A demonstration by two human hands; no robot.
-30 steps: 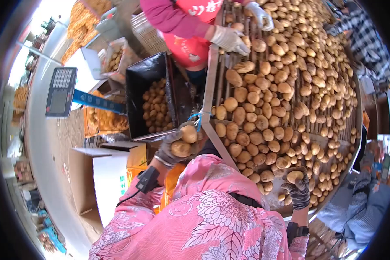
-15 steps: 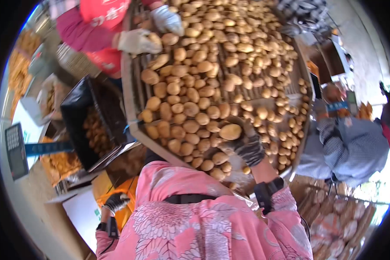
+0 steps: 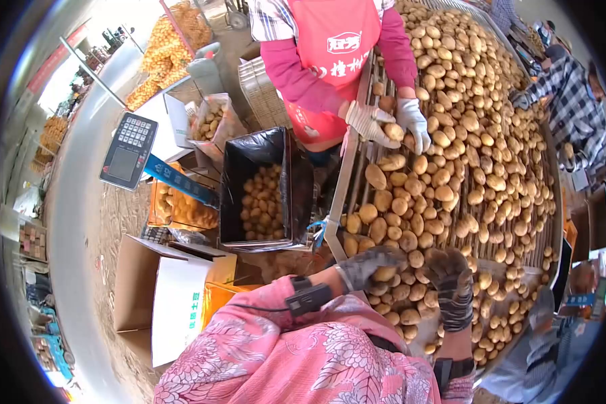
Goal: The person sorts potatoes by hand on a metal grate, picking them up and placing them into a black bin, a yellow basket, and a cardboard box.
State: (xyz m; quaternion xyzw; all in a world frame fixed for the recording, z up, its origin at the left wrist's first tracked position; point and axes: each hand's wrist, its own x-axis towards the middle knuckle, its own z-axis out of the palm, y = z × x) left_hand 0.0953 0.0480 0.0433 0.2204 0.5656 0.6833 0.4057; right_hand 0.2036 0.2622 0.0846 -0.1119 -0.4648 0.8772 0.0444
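My left hand (image 3: pixel 369 265), in a dark glove, has its fingers closed around a potato (image 3: pixel 384 274) at the near edge of the sorting table. To its right, my right hand (image 3: pixel 450 277), in a dark striped glove, is raised over the potatoes with its fingers apart and no potato visible in it. Loose potatoes (image 3: pixel 411 240) of mixed sizes cover the slatted table (image 3: pixel 347 195) around both hands.
Left of the table stands a black-lined crate (image 3: pixel 232 175) part full of potatoes. Beside it are a scale display (image 3: pixel 129 149) on a blue post and an open white carton (image 3: pixel 175 303). Across the table a co-worker's gloved hands (image 3: pixel 390 126) handle potatoes; another person (image 3: pixel 569 101) stands far right.
My view has swung left. My left hand has come up from beside the orange bag to the table and now holds a potato. The potato in my right hand is gone from it.
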